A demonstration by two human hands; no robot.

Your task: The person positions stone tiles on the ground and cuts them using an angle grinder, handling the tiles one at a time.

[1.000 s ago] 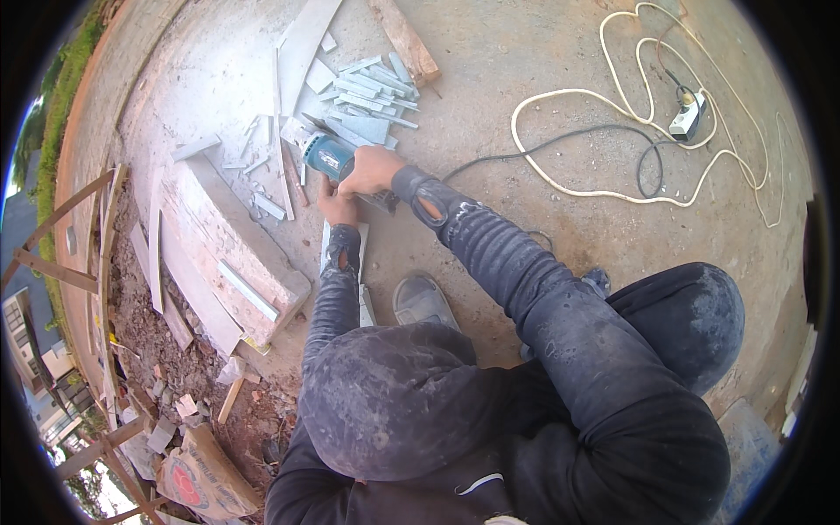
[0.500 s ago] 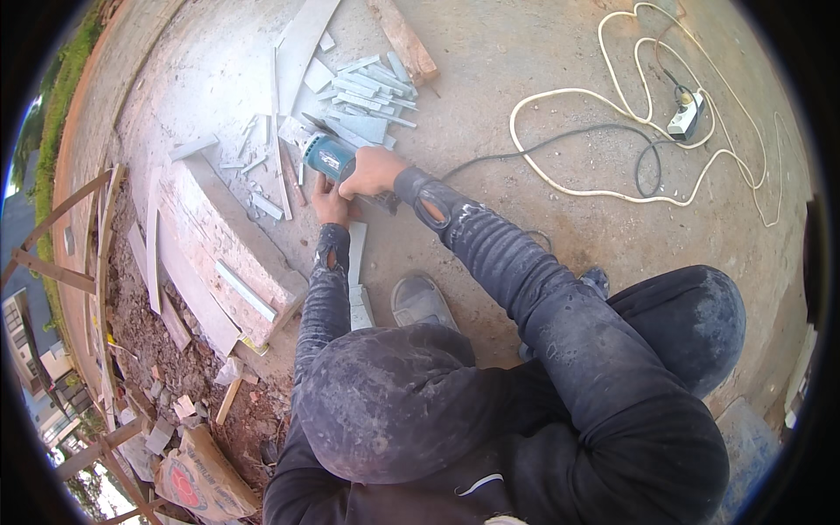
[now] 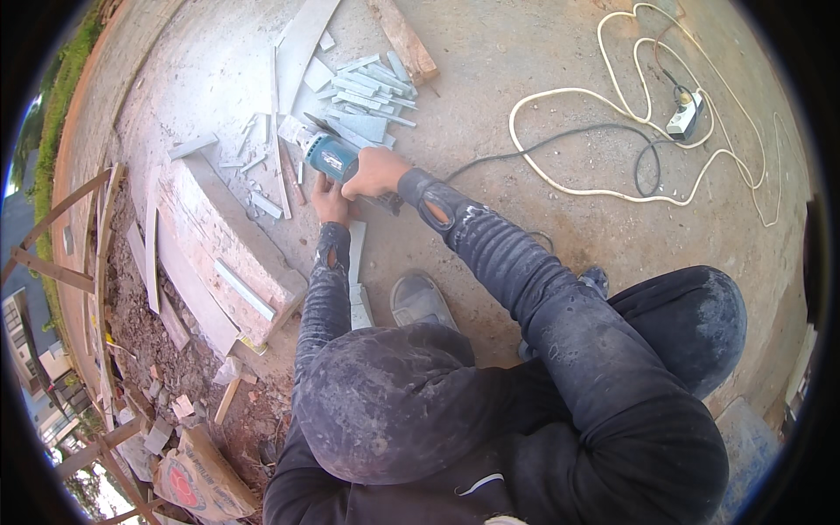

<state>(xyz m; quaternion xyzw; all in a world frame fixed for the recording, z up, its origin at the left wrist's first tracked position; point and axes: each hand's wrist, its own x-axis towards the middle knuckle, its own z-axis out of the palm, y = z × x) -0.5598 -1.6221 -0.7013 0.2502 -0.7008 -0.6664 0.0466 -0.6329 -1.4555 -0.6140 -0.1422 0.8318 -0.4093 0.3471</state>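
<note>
My right hand is wrapped round the body of a teal handheld power cutter. The cutter's pale metal base plate and dark blade point away from me, beside a heap of cut pale grey tile strips. Below the cutter's left side, my left hand has its fingers closed; the tool partly hides what they grip. Longer pale tile pieces lie on the ground just right of my left wrist. Dust coats both of my dark sleeves.
A concrete block stands at left, a tile strip on its top. Beyond it are rubble, timber and a paper sack. At upper right, a white extension cable loops round a socket strip; a dark cord runs toward the cutter.
The cutter and my right hand have shifted very slightly right. The base plate shows more clearly, with less white haze round it. My left hand stays nearly where it was.
</note>
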